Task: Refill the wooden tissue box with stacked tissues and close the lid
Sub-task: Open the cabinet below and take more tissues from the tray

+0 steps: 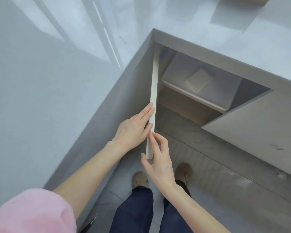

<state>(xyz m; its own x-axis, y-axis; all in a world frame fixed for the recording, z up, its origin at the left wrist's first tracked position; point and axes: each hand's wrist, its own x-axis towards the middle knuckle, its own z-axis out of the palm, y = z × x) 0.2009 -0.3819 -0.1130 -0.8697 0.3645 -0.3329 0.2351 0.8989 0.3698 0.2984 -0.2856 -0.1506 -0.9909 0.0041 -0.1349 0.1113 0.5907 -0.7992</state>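
Observation:
A stack of folded pale tissues (199, 79) lies in a white bin (191, 95) on a shelf inside the open cabinet under the grey counter (233, 41). The cabinet door (154, 84) stands open, seen edge-on as a white strip. My left hand (133, 130) lies flat against the door's outer face, thumb on the edge. My right hand (160, 162) grips the door's lower corner, thumb on one side and fingers on the other. A tan object (247, 0) at the top edge of the view is cut off; I cannot tell whether it is the wooden tissue box.
A second grey cabinet door (259, 125) hangs open at the right. I stand on the grey floor with my shoes (140, 179) close to the cabinet front. The counter runs away to the left and to the upper right.

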